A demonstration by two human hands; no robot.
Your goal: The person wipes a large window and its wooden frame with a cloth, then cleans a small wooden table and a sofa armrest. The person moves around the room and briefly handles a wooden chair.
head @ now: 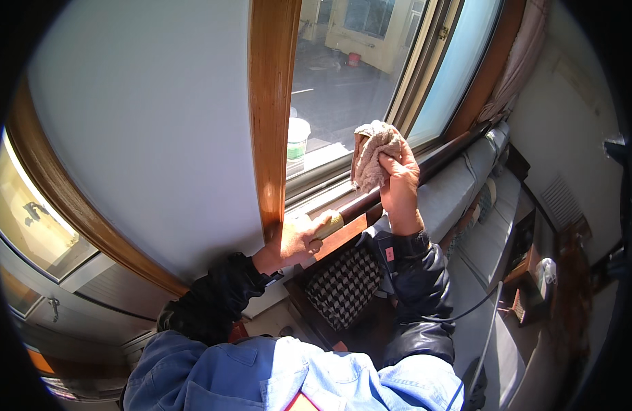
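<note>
A crumpled beige-brown cloth (375,154) is gripped in my right hand (402,180), raised in front of the lower part of the window glass (347,97). Lower and to the left, my left hand (295,239) holds a yellowish piece (330,225), perhaps a sponge or another cloth, against the end of a dark rounded rail (362,204) that runs below the windowsill. The base of the wooden window frame (272,128) stands beside that hand. Black sleeve covers reach to both wrists.
A seat with a black-and-white houndstooth cover (344,287) is below my hands. A grey padded sofa (449,180) runs along the right, with a thin cable across it. A pinkish curtain (521,56) hangs at the upper right. Beyond the glass is a white bucket (297,134).
</note>
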